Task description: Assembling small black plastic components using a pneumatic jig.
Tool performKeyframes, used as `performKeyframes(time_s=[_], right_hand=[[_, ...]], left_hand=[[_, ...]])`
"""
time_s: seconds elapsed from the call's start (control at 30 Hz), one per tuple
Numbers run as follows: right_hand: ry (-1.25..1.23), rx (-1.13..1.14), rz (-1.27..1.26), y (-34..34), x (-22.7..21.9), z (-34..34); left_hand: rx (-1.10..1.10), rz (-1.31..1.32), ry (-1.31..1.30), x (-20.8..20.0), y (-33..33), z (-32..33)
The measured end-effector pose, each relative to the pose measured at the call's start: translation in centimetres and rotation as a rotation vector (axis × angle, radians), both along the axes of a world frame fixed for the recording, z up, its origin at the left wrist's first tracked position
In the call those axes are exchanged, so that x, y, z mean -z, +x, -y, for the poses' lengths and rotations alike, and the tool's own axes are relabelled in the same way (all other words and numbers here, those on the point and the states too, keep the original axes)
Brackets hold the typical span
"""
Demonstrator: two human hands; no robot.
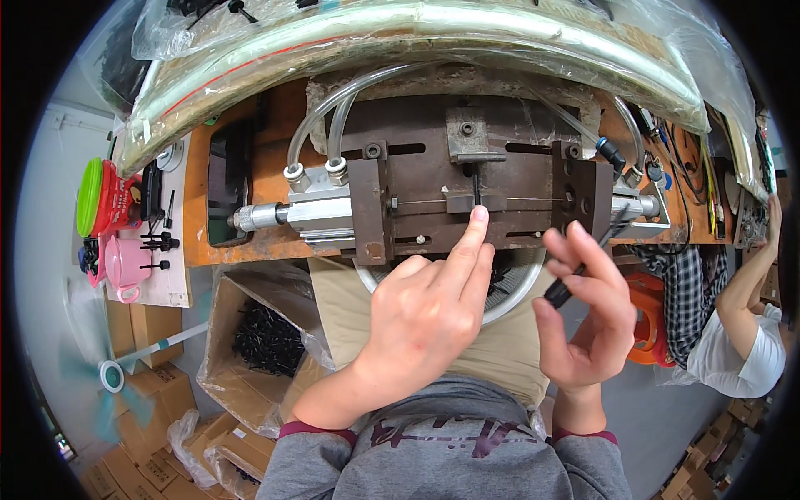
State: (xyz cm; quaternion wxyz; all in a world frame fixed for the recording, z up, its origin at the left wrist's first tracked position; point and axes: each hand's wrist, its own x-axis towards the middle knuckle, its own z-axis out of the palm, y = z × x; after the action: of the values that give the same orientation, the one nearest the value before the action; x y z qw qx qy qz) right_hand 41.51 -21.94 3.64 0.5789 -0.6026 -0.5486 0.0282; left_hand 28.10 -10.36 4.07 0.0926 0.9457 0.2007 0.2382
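My left hand (pixel 429 308) reaches up to the fixture with its index finger stretched out. That fingertip touches the lower end of a thin black plastic piece (pixel 477 185) standing in the small dark block (pixel 457 202) at the fixture's middle. Nothing is gripped in this hand; some of its fingers are partly hidden. To the right, my right hand (pixel 587 312) is raised in front of the fixture. Between its thumb and fingers is a slim black plastic part (pixel 558 292) with a thicker lower end, its thin end pointing up and right.
Silver air cylinders (pixel 321 218) with clear hoses flank the dark metal fixture plate (pixel 375 125). Below left, a carton (pixel 229 304) holds many black parts. Pink cup (pixel 127 262) and phone (pixel 227 183) lie left. A ringed basket (pixel 521 300) rests at my lap. Another person (pixel 737 350) sits right.
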Motion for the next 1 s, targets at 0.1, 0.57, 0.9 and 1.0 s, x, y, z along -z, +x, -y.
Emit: performKeyframes(time_s=[0.1,0.57,0.9,1.0], right_hand=[[-0.167,0.095,0.304,-0.1,-1.4,0.0],[-0.357,-0.036,0.509,-0.1,-1.3,-1.6],[-0.368,-0.006,0.768,-0.8,-1.1,-3.4],[-0.4,0.007,0.772,-0.8,-1.3,-3.3]], left_hand=[[-0.002,0.002,-0.005,-0.1,-0.2,0.0],[-0.282,0.487,-0.169,-7.6,-1.2,-6.6],[-0.114,0.501,0.02,-4.3,-1.7,-24.0],[-0.288,0.133,0.093,-8.0,1.6,-18.6]])
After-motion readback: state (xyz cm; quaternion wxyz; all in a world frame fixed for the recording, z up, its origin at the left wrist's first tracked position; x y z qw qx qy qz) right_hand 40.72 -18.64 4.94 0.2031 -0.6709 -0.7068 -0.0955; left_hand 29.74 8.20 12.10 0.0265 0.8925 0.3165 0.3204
